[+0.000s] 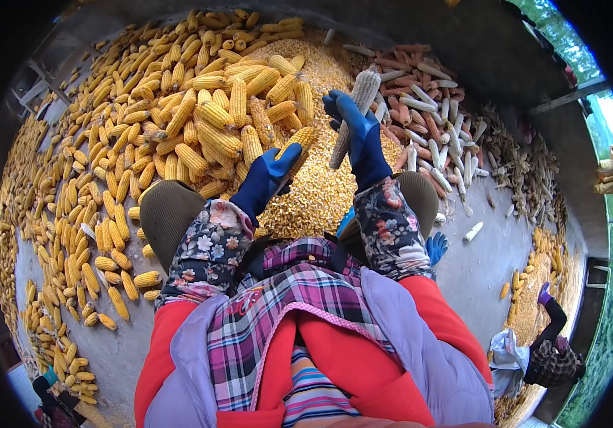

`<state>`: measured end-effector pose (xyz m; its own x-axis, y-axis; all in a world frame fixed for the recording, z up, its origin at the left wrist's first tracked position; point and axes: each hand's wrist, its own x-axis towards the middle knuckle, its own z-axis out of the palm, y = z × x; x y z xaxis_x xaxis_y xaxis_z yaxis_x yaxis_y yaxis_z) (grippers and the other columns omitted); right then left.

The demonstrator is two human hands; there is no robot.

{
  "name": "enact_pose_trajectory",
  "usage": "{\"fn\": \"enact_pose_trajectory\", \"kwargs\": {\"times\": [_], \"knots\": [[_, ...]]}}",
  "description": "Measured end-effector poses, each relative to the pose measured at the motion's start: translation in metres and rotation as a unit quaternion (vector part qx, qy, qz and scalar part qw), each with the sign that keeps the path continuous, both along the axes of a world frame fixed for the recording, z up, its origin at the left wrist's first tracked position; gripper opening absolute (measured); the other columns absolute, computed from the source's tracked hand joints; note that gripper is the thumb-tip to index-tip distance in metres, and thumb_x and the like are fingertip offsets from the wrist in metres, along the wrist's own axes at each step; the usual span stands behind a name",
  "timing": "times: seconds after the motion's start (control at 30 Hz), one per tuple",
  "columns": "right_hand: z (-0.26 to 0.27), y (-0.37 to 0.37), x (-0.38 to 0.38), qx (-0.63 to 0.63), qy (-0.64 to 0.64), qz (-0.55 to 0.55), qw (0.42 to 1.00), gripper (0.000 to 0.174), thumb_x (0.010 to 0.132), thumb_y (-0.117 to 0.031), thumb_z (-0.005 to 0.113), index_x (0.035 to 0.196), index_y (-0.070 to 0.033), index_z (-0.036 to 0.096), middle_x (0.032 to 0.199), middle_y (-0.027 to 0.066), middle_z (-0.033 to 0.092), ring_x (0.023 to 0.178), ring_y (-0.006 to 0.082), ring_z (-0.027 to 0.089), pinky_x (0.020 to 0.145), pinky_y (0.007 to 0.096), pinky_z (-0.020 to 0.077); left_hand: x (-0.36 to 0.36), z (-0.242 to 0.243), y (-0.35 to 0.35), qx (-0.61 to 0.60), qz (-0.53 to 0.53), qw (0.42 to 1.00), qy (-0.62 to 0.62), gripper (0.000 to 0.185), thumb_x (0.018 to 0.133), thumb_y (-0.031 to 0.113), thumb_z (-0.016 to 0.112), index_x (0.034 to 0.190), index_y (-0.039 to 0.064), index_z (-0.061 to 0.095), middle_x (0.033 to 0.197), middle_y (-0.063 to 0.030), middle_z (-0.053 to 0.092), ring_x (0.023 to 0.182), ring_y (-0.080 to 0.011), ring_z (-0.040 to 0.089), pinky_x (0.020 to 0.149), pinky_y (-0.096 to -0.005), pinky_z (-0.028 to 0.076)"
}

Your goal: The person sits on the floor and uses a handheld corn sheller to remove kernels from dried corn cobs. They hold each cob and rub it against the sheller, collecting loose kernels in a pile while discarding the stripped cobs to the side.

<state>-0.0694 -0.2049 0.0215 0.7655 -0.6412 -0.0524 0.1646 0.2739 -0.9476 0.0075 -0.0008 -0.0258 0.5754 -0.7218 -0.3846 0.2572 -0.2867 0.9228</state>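
My left hand [270, 172], in a blue coated work glove, grips a yellow corn ear [302, 140] that still bears kernels. To its right, my right hand [359, 131], gloved the same way, is closed around a pale, stripped corncob [365, 90]. A greyish cob end sticks out below that palm; whether it belongs to the same cob I cannot tell. Both hands are above a heap of loose corn kernels [314, 195] between my knees. Directly beyond my left hand rises a large pile of unshelled yellow ears [221, 115].
Stripped red and white cobs [418, 101] lie at the upper right, with dry husks [525, 155] beyond. A spare blue glove [437, 247] rests on the concrete floor [461, 278] by my right knee. Another person [552, 356] is beside a white sack [507, 358]; someone else shows at lower left.
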Motion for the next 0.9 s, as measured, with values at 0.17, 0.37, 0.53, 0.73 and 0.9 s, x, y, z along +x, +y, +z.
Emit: {"fn": "enact_pose_trajectory", "kwargs": {"times": [0.17,0.37,0.53,0.73,0.9], "knots": [[-0.004,0.015,-0.002,-0.043,0.046,0.103,0.993,0.049,0.093,-0.036,0.077,0.126,0.0,0.071,0.113,0.0049,0.073,0.101,0.0147,0.066,0.09,0.0304,0.0509,-0.009,0.002,-0.007,0.056,0.058,0.967,-0.241,0.061,0.093,0.059,0.069,0.109,0.001,0.064,0.082,-0.0196,0.069,0.07,-0.0318,0.069,0.06,-0.0428,0.052],[-0.019,0.042,0.011,-0.067,0.08,0.025,0.994,0.04,0.097,-0.03,0.074,0.122,0.001,0.068,0.103,0.0092,0.074,0.092,0.0148,0.069,0.085,0.03,0.0524,-0.018,-0.003,-0.012,0.02,0.013,0.977,-0.212,0.059,0.093,0.06,0.068,0.111,0.003,0.065,0.087,-0.0183,0.071,0.073,-0.0319,0.07,0.063,-0.043,0.053],[-0.018,0.038,0.011,-0.188,-0.008,-0.004,0.982,0.034,0.1,-0.019,0.07,0.125,0.003,0.064,0.094,0.0088,0.075,0.087,0.0165,0.074,0.067,0.0282,0.0548,-0.007,0.024,0.0,-0.115,-0.066,0.959,0.252,0.051,0.104,0.053,0.055,0.124,0.007,0.065,0.091,-0.0022,0.069,0.062,-0.0112,0.057,0.056,-0.0252,0.045],[0.006,0.023,0.004,-0.073,-0.015,0.109,0.991,0.048,0.1,-0.034,0.07,0.132,0.001,0.064,0.112,0.0094,0.074,0.104,0.0162,0.069,0.086,0.0313,0.0539,-0.002,0.01,-0.005,-0.259,0.002,0.945,0.2,0.062,0.103,0.051,0.059,0.139,0.0,0.059,0.115,-0.0092,0.074,0.1,-0.0231,0.072,0.086,-0.0344,0.057],[0.001,0.02,-0.003,-0.098,0.026,0.173,0.98,0.057,0.101,-0.041,0.065,0.14,0.001,0.06,0.132,0.013,0.068,0.125,0.0229,0.063,0.109,0.0376,0.0448,-0.01,0.041,-0.003,0.089,0.003,0.95,-0.301,0.078,0.095,0.06,0.065,0.137,-0.006,0.056,0.114,-0.0249,0.073,0.105,-0.0336,0.072,0.089,-0.0464,0.054]]}}
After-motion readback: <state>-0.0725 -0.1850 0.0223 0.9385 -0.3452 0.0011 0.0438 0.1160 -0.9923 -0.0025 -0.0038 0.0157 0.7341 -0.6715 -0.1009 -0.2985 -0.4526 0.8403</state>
